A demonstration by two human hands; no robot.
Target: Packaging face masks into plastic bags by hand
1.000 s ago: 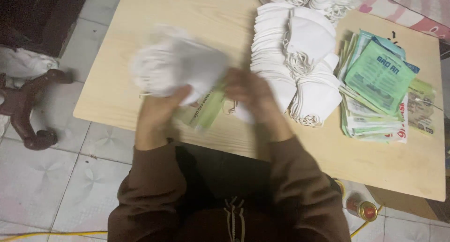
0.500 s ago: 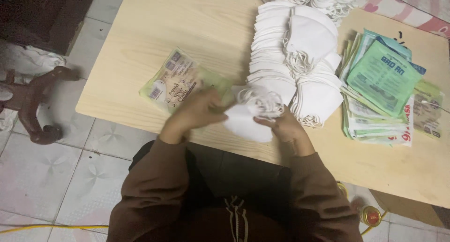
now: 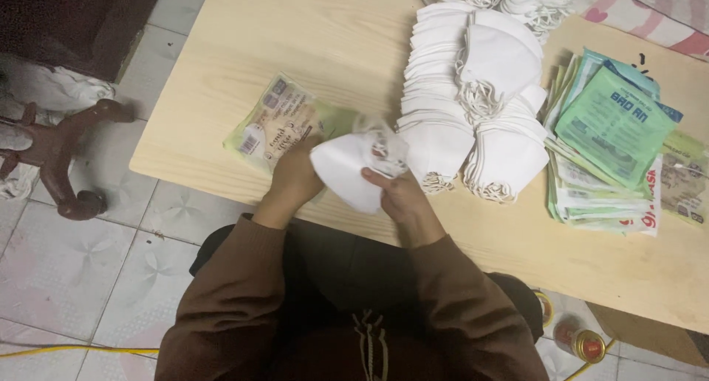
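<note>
Together, left hand (image 3: 295, 176), right hand (image 3: 399, 196) gripping folded white mask (image 3: 347, 170), over wooden table (image 3: 310, 34)

The person wears a brown long-sleeved top with a light drawstring hanging at the chest, both hands bare

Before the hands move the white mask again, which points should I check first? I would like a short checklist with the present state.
1. Both hands on mask: left hand and right hand hold it: ok.
2. Mask folded flat: ok.
3. Ear loops tidy: bunched at the top: not ok.
4. Packet within reach: beside left hand: ok.
5. Packet mouth open: cannot tell.
6. Mask stacks clear of hands: ok.
</note>
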